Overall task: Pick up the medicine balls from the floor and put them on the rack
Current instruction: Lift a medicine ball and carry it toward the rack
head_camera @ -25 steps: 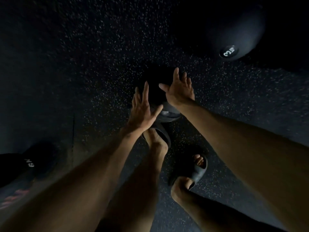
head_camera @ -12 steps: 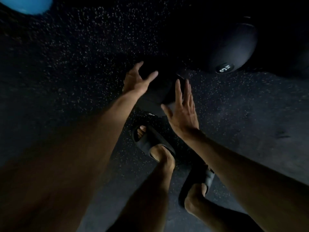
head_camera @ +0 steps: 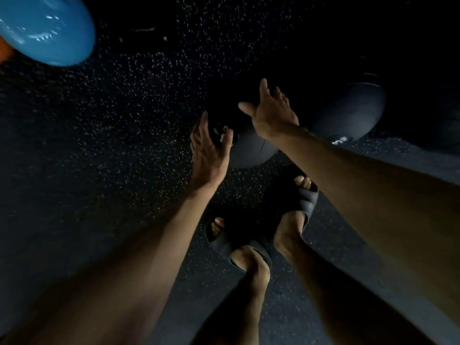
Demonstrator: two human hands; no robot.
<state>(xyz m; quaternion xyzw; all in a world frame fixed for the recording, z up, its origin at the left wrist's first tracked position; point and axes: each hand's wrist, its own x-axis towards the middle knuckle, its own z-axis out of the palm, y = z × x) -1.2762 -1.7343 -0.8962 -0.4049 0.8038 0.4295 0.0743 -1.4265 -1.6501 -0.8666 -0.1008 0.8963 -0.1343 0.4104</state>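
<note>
Fingers (head_camera: 263, 92) spread, left hand (head_camera: 209, 153) and right hand (head_camera: 272, 115) flank the dark medicine ball (head_camera: 251, 151), holding nothing.

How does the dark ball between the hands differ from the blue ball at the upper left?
The dark ball is near-black and dull; the blue ball is bright and glossy. The dark ball lies between the open left hand and right hand; the blue ball sits far off, untouched, cut by the frame edge. Both are round.

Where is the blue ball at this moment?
In the head view the blue ball is in the upper left corner, beside an orange thing at the left edge, well away to the left of the left hand.
</note>
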